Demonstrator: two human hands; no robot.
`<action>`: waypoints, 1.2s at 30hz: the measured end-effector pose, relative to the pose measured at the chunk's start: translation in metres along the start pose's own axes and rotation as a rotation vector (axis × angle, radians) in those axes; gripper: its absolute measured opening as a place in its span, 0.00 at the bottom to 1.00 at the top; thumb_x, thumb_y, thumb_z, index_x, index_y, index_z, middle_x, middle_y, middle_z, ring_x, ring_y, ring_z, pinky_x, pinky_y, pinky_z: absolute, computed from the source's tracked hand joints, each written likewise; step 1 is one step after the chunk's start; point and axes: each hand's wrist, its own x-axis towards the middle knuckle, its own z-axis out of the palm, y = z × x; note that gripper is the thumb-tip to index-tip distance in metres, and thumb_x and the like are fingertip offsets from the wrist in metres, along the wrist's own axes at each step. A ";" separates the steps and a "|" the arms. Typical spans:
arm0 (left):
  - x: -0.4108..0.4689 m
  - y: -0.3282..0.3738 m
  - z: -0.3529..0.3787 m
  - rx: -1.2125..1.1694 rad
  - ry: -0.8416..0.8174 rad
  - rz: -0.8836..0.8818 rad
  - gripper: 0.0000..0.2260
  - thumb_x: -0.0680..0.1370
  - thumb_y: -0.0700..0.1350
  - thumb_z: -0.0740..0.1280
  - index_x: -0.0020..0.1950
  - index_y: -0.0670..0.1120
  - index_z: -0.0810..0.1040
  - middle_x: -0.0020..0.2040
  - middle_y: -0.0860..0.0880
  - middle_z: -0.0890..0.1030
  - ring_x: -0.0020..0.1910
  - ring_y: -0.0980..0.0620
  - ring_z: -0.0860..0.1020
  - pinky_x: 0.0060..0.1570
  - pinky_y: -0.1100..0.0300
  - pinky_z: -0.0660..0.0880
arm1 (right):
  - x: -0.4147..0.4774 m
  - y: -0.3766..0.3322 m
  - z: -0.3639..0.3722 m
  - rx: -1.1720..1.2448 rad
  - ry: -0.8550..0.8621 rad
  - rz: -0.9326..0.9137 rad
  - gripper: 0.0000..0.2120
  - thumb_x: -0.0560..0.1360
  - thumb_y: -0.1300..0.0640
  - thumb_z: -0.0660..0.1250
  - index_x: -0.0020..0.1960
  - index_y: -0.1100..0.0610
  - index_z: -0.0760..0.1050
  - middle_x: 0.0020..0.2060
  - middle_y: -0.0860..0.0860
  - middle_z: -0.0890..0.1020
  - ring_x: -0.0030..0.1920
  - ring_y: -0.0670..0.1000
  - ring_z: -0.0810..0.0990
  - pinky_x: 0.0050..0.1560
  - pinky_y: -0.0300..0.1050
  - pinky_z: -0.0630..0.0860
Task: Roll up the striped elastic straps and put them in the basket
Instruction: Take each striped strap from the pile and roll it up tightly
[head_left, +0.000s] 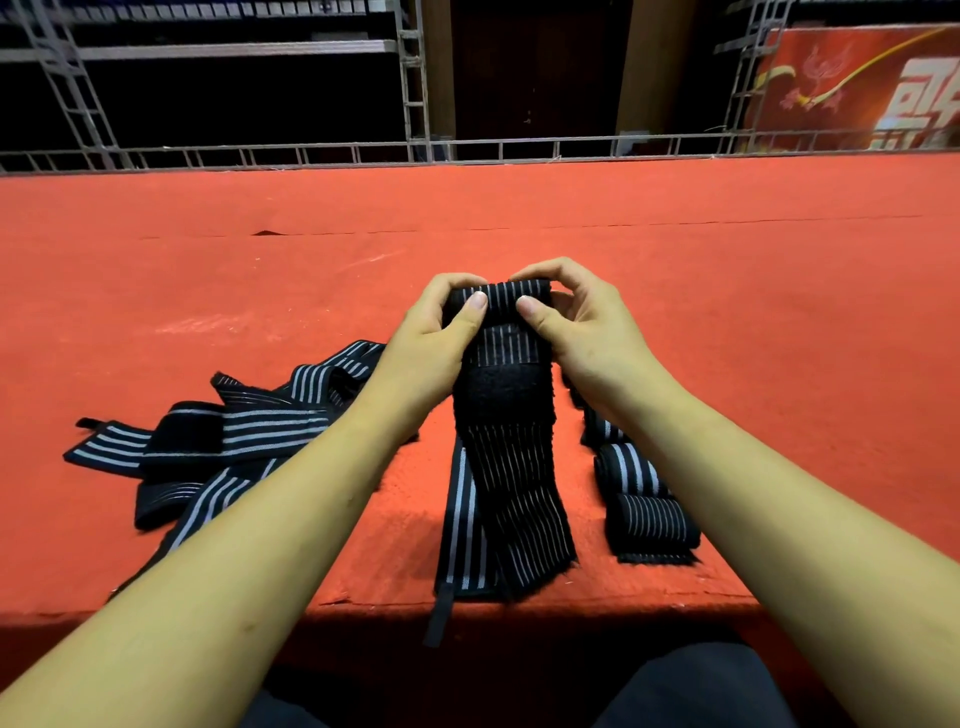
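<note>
A black elastic strap with grey stripes (511, 467) lies lengthwise on the red carpeted surface (519, 218), its far end rolled into a small coil. My left hand (431, 343) and my right hand (576, 332) grip that coil from either side, thumbs pressed on top. A second strap (457, 525) lies under it, its tab hanging over the near edge. To the left is a loose pile of unrolled straps (223, 441). Two rolled straps (644, 499) lie to the right. No basket is in view.
The red surface ends in a near edge (519, 605) just before my knees. Metal truss railing (467, 150) runs along its far side, with a red banner (857, 88) behind at the upper right.
</note>
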 end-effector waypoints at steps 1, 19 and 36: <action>0.000 0.000 0.001 -0.006 0.012 -0.048 0.07 0.84 0.50 0.61 0.58 0.51 0.77 0.49 0.55 0.80 0.48 0.59 0.77 0.50 0.60 0.75 | 0.000 -0.001 -0.001 -0.002 0.002 -0.002 0.09 0.78 0.67 0.65 0.54 0.56 0.77 0.45 0.61 0.83 0.46 0.53 0.81 0.49 0.52 0.79; -0.002 -0.009 -0.001 -0.096 0.006 -0.007 0.08 0.81 0.43 0.66 0.59 0.52 0.75 0.52 0.48 0.78 0.51 0.54 0.76 0.54 0.54 0.76 | -0.007 0.009 0.004 -0.156 0.011 -0.024 0.09 0.76 0.56 0.66 0.55 0.52 0.77 0.46 0.47 0.82 0.49 0.47 0.80 0.50 0.52 0.80; 0.004 -0.017 0.003 -0.166 0.017 -0.219 0.12 0.77 0.59 0.67 0.49 0.51 0.77 0.41 0.50 0.81 0.38 0.50 0.79 0.38 0.54 0.73 | -0.016 0.007 0.009 -0.180 -0.047 -0.043 0.15 0.74 0.69 0.67 0.58 0.55 0.77 0.52 0.47 0.82 0.53 0.45 0.80 0.58 0.41 0.77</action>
